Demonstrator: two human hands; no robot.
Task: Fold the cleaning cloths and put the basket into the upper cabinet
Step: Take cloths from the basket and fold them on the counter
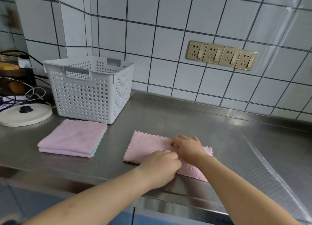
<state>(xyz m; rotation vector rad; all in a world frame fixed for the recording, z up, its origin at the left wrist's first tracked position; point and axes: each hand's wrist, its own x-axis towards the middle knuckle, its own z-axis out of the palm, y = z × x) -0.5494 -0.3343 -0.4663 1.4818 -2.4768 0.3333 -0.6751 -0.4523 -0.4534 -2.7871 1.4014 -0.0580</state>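
- Left hand (159, 167): fingers curled down onto the near edge of the pink cloth (148, 147); the fingertips are hidden under the knuckles, so whether they pinch the fabric cannot be told.
- Right hand (187, 146): lies on the middle of the same cloth with bent fingers pressing it; its grip is likewise unclear.
- Pink cloth: rests on the steel tabletop (185, 120), partly covered by both hands.
- Folded cloths (72, 138): a pink stack with a green edge showing, left of the hands, just in front of the basket.
- Basket (89, 88): white, perforated, upright at the back of the tabletop; its interior shows no contents through the holes.
- Cables and a round white base (25, 114): cut off at the left edge.
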